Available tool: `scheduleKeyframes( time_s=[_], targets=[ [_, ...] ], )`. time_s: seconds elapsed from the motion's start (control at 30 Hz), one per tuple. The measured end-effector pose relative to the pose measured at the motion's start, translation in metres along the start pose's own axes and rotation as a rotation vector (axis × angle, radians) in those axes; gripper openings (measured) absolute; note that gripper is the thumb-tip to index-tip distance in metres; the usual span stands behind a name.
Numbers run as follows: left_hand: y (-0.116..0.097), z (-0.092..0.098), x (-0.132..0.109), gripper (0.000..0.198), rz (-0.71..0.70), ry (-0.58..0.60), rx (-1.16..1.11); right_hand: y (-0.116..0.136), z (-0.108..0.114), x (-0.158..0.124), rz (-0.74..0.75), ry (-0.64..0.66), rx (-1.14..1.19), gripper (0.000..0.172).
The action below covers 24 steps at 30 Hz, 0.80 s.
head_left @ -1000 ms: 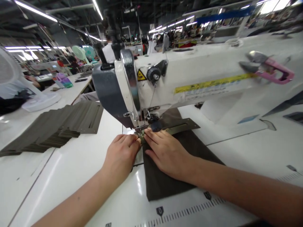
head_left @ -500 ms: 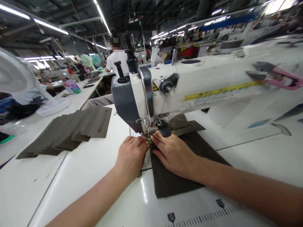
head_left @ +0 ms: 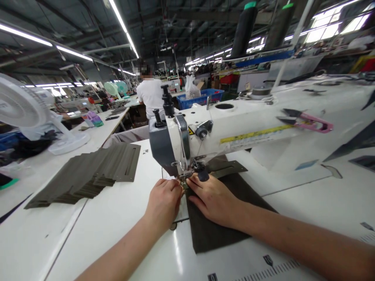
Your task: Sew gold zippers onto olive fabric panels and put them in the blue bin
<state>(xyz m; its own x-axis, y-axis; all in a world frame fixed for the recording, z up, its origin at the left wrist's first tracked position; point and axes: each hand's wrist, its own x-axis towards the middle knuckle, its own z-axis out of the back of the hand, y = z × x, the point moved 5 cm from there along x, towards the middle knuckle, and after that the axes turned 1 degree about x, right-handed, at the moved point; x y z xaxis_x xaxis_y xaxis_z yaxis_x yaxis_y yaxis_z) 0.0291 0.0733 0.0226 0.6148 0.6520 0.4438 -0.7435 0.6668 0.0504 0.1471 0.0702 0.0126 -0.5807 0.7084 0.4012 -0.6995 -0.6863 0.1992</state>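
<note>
**Q:** Setting, largest first?
**A:** Large garment workshop, rows of strip lights overhead. A co-worker in a white shirt stands beyond the machine, near a blue crate. A white pedestal fan sits on the bench at far left.

**Q:** Workstation?
**A:** White sewing table, ruler scale along its near edge. An industrial sewing machine stands on it, with pink-handled thread snips on the arm. Left of the machine, a fanned stack of olive fabric pieces, each with a long slot.

**Q:** Location of the work?
**A:** Dark olive panel lies flat on the table, directly before the machine head. A slotted strip lies on it, running back from the presser foot.

**Q:** Hand state?
**A:** Left hand: narrow, fingers curled in at the foot; pinching or not, cannot tell. Right hand: spread wide, flat on the panel, fingertips close beside the foot. The needle is too small to make out.

**Q:** Technique note?
**A:** Judgement: the flat right hand suits this spot, since it should stop the panel creeping. Keep both sets of fingertips beside the foot, clear of the needle line, with light, even pressure.
</note>
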Motion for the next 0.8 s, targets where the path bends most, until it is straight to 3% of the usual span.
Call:
scheduleKeyframes(
  time_s=[0.37,0.53,0.6,0.67,0.73,0.8],
  targets=[
    [0.001,0.0,0.0,0.015,0.005,-0.01,-0.002,0.001,0.003,0.003,0.007,-0.041,0.021,0.031],
    [0.003,0.013,-0.004,0.012,0.007,-0.01,-0.024,-0.005,0.017,-0.015,-0.139,-0.084,-0.217,0.036],
    [-0.002,0.023,-0.011,0.014,0.0,-0.007,-0.071,0.008,0.023,-0.038,-0.128,-0.112,-0.338,0.046],
    [-0.012,0.032,-0.022,0.014,-0.016,0.007,-0.152,0.034,0.022,-0.063,0.031,-0.119,-0.378,0.053],
    [-0.024,0.037,-0.032,0.014,-0.03,0.025,-0.216,0.055,0.02,-0.083,0.116,-0.151,-0.411,0.042],
    [-0.032,0.038,-0.038,0.016,-0.019,0.048,-0.247,0.067,0.024,-0.091,0.104,-0.236,-0.397,0.027]
  ],
)
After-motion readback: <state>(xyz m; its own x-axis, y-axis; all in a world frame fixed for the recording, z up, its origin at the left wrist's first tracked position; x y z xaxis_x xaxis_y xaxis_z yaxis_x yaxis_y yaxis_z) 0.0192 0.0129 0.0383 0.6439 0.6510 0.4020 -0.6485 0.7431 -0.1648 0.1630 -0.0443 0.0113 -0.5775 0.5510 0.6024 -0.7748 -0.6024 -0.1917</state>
